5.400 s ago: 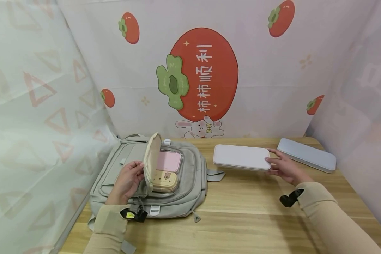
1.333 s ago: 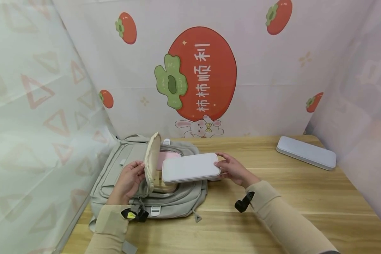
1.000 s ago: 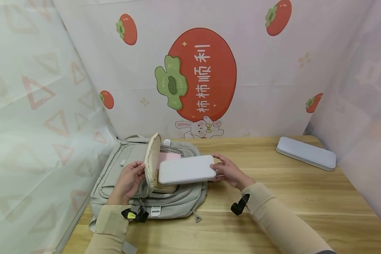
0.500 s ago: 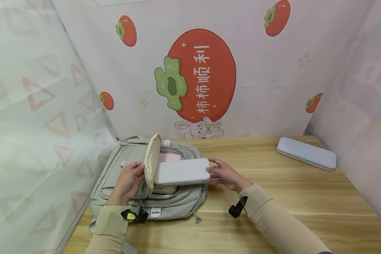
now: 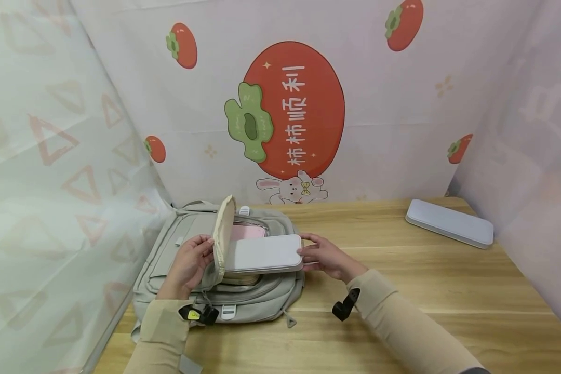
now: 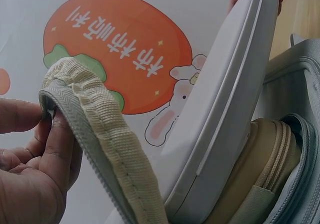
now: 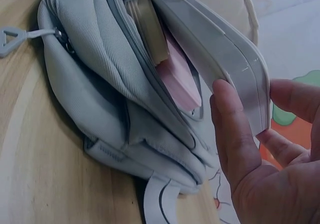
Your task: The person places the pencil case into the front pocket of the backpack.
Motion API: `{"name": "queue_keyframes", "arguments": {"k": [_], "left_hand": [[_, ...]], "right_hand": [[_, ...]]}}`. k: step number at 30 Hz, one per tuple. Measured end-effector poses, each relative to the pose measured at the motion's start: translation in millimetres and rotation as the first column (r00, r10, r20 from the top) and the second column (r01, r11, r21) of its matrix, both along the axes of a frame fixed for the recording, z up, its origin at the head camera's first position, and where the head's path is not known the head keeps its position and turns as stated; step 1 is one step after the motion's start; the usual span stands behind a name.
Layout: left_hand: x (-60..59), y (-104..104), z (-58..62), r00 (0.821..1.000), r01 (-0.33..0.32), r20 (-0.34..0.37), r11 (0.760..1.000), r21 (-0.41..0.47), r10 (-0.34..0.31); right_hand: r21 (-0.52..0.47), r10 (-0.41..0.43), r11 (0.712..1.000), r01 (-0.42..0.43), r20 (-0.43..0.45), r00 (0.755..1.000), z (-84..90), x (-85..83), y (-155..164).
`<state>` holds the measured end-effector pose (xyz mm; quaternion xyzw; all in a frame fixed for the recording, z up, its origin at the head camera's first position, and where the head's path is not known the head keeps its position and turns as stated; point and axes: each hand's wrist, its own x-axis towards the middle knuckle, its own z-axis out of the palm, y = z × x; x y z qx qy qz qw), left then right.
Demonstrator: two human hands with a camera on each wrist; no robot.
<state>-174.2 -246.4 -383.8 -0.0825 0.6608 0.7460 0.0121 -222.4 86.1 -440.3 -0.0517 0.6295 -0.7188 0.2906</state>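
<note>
white case [image 5: 262, 254] pinched by right hand [image 5: 324, 257] over backpack [image 5: 257, 301], left hand [image 5: 187, 262] gripping its flap [image 5: 223, 234]

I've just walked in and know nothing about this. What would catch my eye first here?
Probably the big red persimmon picture on the back curtain. Below it, on the wooden table, a grey fabric backpack lies open at the left: the left hand holds up its cream flap while the right hand grips a flat white plastic case at the opening. A second, pale blue-grey case lies at the far right.
</note>
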Motion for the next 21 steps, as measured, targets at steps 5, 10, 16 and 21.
{"name": "queue_keyframes", "arguments": {"k": [5, 10, 16, 21], "left_hand": [[-1.9, 2, -0.1, 1.0, 0.017, -0.009, 1.0, -0.006, -0.017], [-3.7, 3, -0.6, 0.999, 0.041, -0.014, 0.999, 0.0, -0.041], [-5.6, 6, -0.8, 0.996, 0.09, -0.011, 0.996, 0.001, -0.09], [-7.6, 9, -0.3, 0.994, 0.11, -0.005, 0.994, 0.018, -0.11]], "right_hand": [[-0.012, -0.012, 1.0, 0.012, 0.014, 1.0, 0.2, 3.2, -8], [-0.018, -0.033, 0.999, 0.033, 0.024, 0.999, -1.4, 7.3, -19], [0.019, -0.066, 0.998, 0.066, 0.005, 0.998, -2.6, 12.7, -34], [0.047, -0.072, 0.996, 0.073, -0.024, 0.997, -2.3, 14.8, -47]]}}
